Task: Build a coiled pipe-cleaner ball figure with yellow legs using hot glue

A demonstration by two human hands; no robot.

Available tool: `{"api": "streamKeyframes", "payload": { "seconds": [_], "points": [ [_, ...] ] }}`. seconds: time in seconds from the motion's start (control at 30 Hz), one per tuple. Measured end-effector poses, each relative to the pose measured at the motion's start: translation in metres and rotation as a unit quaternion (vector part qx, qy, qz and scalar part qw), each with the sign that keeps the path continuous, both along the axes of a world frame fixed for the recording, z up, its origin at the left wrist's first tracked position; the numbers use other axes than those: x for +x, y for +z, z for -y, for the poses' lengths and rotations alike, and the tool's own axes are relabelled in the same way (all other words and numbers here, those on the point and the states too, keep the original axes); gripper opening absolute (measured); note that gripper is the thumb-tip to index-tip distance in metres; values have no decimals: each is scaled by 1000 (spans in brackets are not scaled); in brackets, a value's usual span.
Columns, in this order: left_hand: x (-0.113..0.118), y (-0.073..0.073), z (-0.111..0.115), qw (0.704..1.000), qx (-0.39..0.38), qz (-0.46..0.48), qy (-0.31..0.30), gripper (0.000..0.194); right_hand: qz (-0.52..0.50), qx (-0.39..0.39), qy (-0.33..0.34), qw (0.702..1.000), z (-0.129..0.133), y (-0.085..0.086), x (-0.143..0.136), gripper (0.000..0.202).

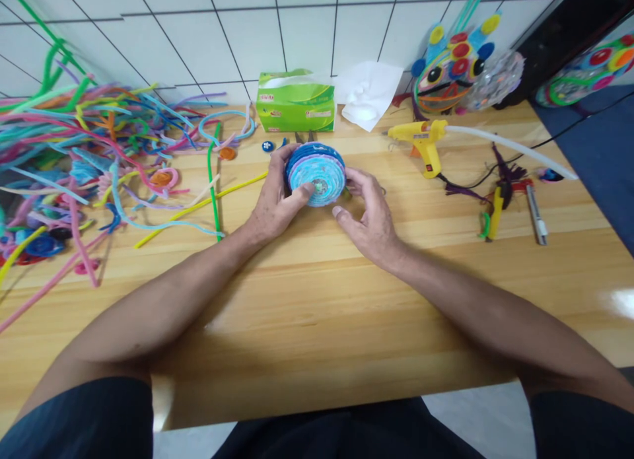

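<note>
A round coiled piece [327, 175], wound in light blue with darker blue and lilac round its side, is held up over the middle of the table. My left hand [275, 205] grips it from the left, thumb pressed on the coil's face near the centre and fingers wrapped round the side. On its right side, my right hand [371, 221] has thumb and fingers apart; whether a fingertip touches the rim I cannot tell. Behind the coil, the tips of a dark tool [305, 137] poke out, mostly hidden.
A tangled heap of pipe cleaners [99, 142] covers the left side. Against the tiled wall stand a green tissue pack [296, 109] and a crumpled tissue [369, 92]. To the right are a yellow glue gun [426, 145], a marker [536, 214] and a decorated bottle figure [448, 79].
</note>
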State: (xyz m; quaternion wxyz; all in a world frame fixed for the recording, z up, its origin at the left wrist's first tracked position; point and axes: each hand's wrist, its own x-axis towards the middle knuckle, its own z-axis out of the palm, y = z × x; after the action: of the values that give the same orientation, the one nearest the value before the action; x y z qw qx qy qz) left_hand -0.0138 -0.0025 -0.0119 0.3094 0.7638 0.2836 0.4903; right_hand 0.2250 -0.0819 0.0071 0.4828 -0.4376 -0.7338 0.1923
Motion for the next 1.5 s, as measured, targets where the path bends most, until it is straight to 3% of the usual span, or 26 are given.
{"api": "streamKeyframes", "payload": {
  "seconds": [1.5],
  "points": [
    [2, 1, 1, 1000, -5, -1, 3, 81, -4, -20, -4, 1000, 0, -1, 0, 67]
  ]
}}
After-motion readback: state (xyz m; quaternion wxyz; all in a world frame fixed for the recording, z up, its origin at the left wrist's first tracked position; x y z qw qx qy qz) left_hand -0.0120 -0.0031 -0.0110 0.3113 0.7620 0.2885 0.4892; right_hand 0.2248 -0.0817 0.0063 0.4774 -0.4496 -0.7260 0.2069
